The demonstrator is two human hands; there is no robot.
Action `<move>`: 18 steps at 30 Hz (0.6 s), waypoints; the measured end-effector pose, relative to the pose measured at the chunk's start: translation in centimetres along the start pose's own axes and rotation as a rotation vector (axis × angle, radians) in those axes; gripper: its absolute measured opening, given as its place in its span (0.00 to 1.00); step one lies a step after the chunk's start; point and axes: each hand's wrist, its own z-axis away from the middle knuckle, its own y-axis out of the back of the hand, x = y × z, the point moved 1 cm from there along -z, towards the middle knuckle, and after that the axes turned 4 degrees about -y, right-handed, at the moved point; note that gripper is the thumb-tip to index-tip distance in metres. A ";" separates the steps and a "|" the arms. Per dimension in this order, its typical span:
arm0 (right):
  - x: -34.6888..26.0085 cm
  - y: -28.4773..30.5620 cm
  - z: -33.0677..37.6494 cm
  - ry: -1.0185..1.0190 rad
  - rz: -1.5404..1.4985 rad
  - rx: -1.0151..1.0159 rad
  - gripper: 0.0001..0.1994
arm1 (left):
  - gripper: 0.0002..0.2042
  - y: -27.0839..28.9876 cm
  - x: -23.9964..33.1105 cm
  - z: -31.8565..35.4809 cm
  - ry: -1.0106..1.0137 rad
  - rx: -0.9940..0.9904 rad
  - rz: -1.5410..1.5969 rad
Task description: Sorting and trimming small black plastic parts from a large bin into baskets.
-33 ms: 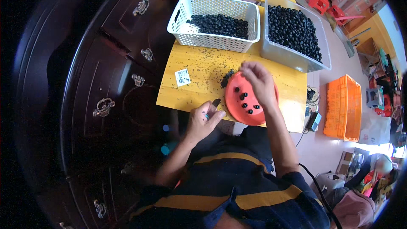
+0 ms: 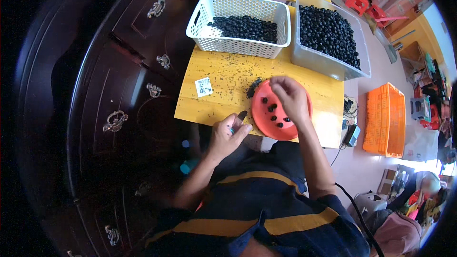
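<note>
My left hand (image 2: 225, 134) is closed at the table's near edge, around a small tool with a dark, blade-like tip (image 2: 242, 115); a bit of teal shows between the fingers. To its right lies a round red plate (image 2: 267, 130) bearing several small black ring-shaped parts (image 2: 273, 118). Above the plate's far right side hovers my right hand (image 2: 291, 96), fingers bent together; whatever they may hold is hidden. A little heap of black scraps (image 2: 254, 87) touches the plate's far left rim.
On the yellow table (image 2: 190, 107), a white perforated basket (image 2: 238, 47) and a clear bin (image 2: 323, 62) hold many black parts. A white printed card (image 2: 203, 87) lies left. Dark drawers (image 2: 116, 95) flank the left; an orange crate (image 2: 385, 120) and a seated person (image 2: 397, 233) are right.
My right hand has come slightly nearer and lower over the red plate. The left hand keeps its place with the tool.
</note>
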 end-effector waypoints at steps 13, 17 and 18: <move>2.8 0.5 4.3 0.307 0.697 0.030 0.13 | 0.10 -1.3 0.3 0.7 0.030 -0.069 -0.050; 3.3 0.5 4.2 0.317 0.659 0.072 0.08 | 0.10 -1.3 0.3 1.1 0.034 -0.087 -0.050; 3.2 0.5 4.2 0.313 0.615 0.077 0.07 | 0.10 -1.3 0.4 1.2 0.033 -0.088 -0.051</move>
